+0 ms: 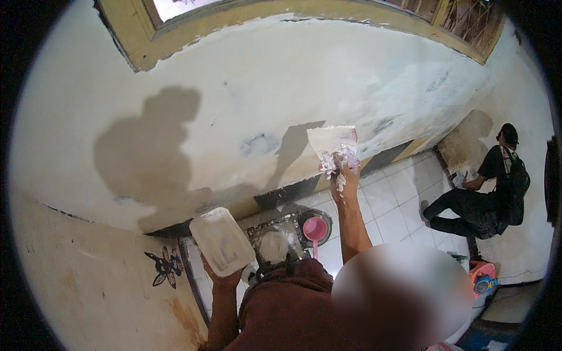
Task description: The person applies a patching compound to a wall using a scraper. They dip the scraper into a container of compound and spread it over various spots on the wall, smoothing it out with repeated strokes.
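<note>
Left of the pink dipper (pixel 315 229), the left hand (pixel 227 277) grips the near end of a whitish tray (pixel 222 241), fingers mostly hidden beneath; supported there alone, it could tip. Beyond the dipper and slightly right, the right hand (pixel 345 171) has its fingers closed on a scraper (pixel 331 139), where loosely clumped white paste (pixel 341 182) could drop; its long axis runs from the wrist, broad edge pointing away from the dipper.
</note>
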